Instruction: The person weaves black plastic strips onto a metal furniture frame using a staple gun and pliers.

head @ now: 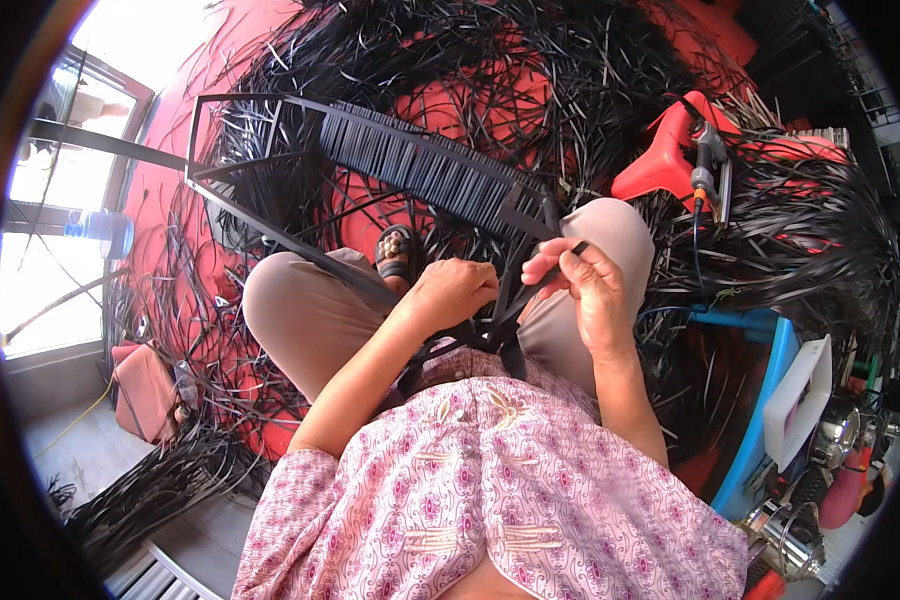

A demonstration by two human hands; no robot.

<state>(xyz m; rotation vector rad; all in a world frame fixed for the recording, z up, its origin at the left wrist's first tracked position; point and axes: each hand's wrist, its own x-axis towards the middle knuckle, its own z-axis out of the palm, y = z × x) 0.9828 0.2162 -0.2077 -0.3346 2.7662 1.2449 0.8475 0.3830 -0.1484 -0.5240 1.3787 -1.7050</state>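
Note:
A dark rectangular metal frame [289,236] slants across my lap and the floor. Flat black strips are wrapped side by side along part of it, forming a woven panel [420,169]. My right hand [592,289] is at the panel's near end, by my knee, with a flat black strip [544,285] between its fingers; a short piece of strip shows near the fingertips. My left hand [457,292] is beside it with curled fingers, near crossing black strips [506,330] on my lap. Whether it grips one is hidden.
Loose black strips [495,52] cover much of the red floor. A red plastic stool [656,169] stands right, with a pneumatic tool [705,161] and its hose on it. A blue-edged object [772,390] and white tray [799,405] lie nearer. Left are a water bottle [105,232] and pink bag [142,390].

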